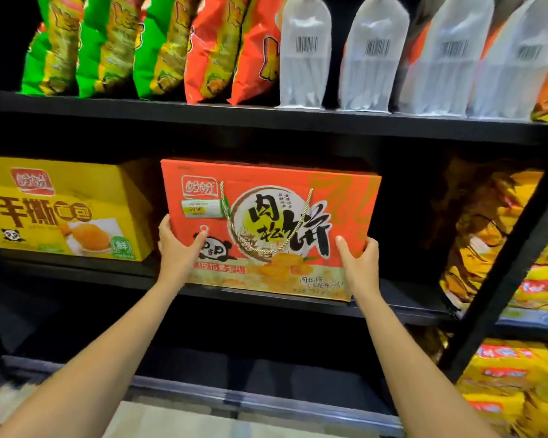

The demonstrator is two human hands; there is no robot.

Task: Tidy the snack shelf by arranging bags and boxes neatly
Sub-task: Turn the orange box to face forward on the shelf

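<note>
A large orange snack box (339, 203) with a gold cord handle and a panda print stands on the middle black shelf (102, 273), its front face tilted slightly. My left hand (178, 248) grips its lower left edge. My right hand (359, 263) grips its lower right edge. A yellow snack box (60, 210) stands to its left on the same shelf, with a gap between the two boxes.
The top shelf (266, 121) carries green bags (108, 45), orange bags (231, 49) and white barcoded bags (374, 58). Yellow bags (500, 235) fill the neighbouring bay on the right behind a slanted black post (500, 279). More yellow packs (513, 384) lie below.
</note>
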